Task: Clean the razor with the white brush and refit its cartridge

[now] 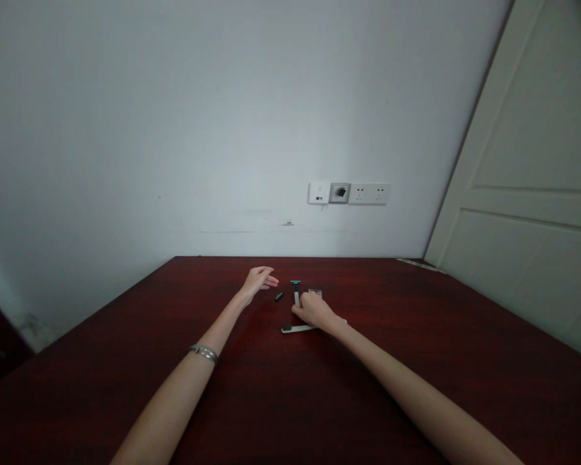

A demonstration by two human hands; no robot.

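Note:
Both my arms reach forward over a dark red wooden table. My left hand hovers just above the tabletop with its fingers loosely stretched out, holding nothing. A small dark cap-like piece lies just right of it. My right hand rests on the table, fingers curled over the lower end of a razor whose green head points away from me. A second pale razor-like stick lies flat under that hand's wrist side. A small clear piece sits beyond the right hand.
A white wall rises behind the table with a row of sockets. A pale door stands at the right. I wear a silver bracelet on my left wrist. The table's left edge runs diagonally toward me.

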